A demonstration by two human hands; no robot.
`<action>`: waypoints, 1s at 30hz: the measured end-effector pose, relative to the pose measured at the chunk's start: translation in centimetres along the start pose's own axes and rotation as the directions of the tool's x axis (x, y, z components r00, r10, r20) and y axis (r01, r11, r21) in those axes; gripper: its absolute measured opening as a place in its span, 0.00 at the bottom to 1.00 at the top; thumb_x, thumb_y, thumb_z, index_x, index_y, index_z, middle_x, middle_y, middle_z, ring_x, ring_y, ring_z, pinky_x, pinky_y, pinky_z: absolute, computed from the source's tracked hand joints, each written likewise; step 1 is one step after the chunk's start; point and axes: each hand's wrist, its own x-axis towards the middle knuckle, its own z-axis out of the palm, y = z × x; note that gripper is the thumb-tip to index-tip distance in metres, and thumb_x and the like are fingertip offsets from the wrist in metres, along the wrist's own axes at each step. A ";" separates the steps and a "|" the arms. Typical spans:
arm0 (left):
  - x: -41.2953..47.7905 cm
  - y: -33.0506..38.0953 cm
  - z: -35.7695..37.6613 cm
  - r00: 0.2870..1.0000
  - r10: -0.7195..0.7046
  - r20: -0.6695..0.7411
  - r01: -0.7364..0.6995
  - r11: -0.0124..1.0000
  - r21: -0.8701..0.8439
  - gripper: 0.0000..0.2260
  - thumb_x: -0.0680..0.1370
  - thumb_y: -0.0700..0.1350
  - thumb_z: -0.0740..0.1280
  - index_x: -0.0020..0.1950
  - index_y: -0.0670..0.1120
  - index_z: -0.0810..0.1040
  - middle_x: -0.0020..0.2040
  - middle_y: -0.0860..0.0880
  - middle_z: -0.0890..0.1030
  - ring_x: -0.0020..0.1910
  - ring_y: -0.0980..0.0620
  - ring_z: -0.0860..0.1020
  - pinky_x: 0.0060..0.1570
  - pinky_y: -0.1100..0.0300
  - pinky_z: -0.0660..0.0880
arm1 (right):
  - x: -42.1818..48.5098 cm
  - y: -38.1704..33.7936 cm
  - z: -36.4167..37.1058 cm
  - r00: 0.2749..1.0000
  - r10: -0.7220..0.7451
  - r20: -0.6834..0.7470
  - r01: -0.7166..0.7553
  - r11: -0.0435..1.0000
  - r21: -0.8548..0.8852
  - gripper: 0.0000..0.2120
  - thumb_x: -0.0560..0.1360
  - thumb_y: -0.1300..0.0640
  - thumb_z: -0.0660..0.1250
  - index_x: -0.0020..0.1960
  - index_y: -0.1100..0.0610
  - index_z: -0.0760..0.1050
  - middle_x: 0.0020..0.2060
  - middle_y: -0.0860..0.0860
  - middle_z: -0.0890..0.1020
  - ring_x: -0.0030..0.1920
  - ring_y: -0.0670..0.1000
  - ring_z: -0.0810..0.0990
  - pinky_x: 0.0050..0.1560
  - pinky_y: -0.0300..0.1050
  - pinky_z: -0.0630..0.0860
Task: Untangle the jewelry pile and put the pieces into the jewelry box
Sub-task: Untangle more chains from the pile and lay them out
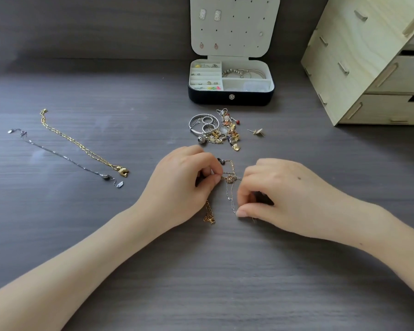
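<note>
A tangle of thin chains (230,185) lies on the dark table between my hands. My left hand (184,182) pinches a gold chain at its right side, and the chain's loose end with a clasp (209,215) trails out below the hand. My right hand (280,194) pinches a fine silver strand near the table. Beyond them sits the jewelry pile (216,129) of bangles, rings and charms. The open jewelry box (231,96) stands behind the pile, with bracelets and earrings in its compartments.
A gold chain (81,144) and a silver chain (65,158) lie stretched out on the left. A small gold earring (256,132) lies right of the pile. A wooden drawer unit (368,63) stands at the back right.
</note>
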 end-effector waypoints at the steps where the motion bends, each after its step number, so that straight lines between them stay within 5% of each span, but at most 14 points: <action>1: -0.1 0.0 -0.1 1.000 0.005 0.001 -0.005 1.000 0.003 0.05 0.71 0.45 0.65 0.42 0.49 0.81 0.35 0.57 0.72 0.36 0.57 0.69 0.38 0.70 0.65 | 0.0 0.0 0.1 1.000 0.007 -0.002 -0.007 1.000 -0.006 0.10 0.69 0.42 0.64 0.37 0.49 0.76 0.32 0.39 0.69 0.37 0.43 0.66 0.35 0.33 0.61; 9: -2.7 0.4 -1.2 0.998 -0.013 0.068 0.012 1.000 0.004 0.05 0.70 0.45 0.65 0.41 0.51 0.80 0.34 0.57 0.75 0.35 0.57 0.72 0.37 0.72 0.67 | 0.6 -0.1 -3.0 0.986 0.138 -0.089 -0.097 0.928 0.360 0.07 0.75 0.56 0.69 0.39 0.52 0.74 0.32 0.43 0.76 0.35 0.36 0.73 0.37 0.28 0.66; 12: -3.4 0.6 -1.4 0.995 0.005 0.095 -0.005 1.000 0.000 0.05 0.70 0.44 0.65 0.41 0.52 0.81 0.35 0.59 0.74 0.33 0.61 0.71 0.37 0.75 0.66 | 2.2 -0.5 -4.0 0.988 0.135 -0.075 -0.088 0.889 0.450 0.06 0.76 0.59 0.67 0.40 0.54 0.74 0.34 0.47 0.81 0.33 0.41 0.74 0.36 0.33 0.69; 15: -3.5 0.7 -1.6 0.993 0.015 0.114 -0.014 1.000 -0.015 0.06 0.71 0.45 0.65 0.42 0.53 0.82 0.36 0.57 0.76 0.34 0.59 0.71 0.36 0.72 0.67 | 4.3 -1.0 -4.4 0.992 0.121 -0.035 -0.088 0.864 0.496 0.05 0.76 0.60 0.66 0.41 0.57 0.73 0.35 0.51 0.83 0.37 0.51 0.80 0.42 0.49 0.78; 22: -3.4 0.6 -1.6 0.990 0.036 0.135 -0.028 0.998 -0.056 0.06 0.72 0.45 0.66 0.42 0.52 0.83 0.37 0.55 0.78 0.32 0.65 0.69 0.35 0.76 0.64 | 8.7 -2.2 -3.0 0.992 0.109 0.061 -0.125 0.904 0.408 0.06 0.75 0.56 0.68 0.42 0.57 0.77 0.34 0.48 0.84 0.35 0.46 0.80 0.39 0.44 0.78; 30: -3.2 0.6 -2.1 0.981 0.040 0.188 -0.020 0.994 -0.107 0.05 0.70 0.47 0.67 0.40 0.55 0.83 0.34 0.57 0.76 0.33 0.57 0.72 0.34 0.74 0.64 | 7.5 -0.1 -2.0 0.983 0.182 -0.005 -0.180 0.978 0.109 0.04 0.73 0.52 0.69 0.46 0.51 0.78 0.36 0.43 0.77 0.37 0.41 0.72 0.41 0.41 0.67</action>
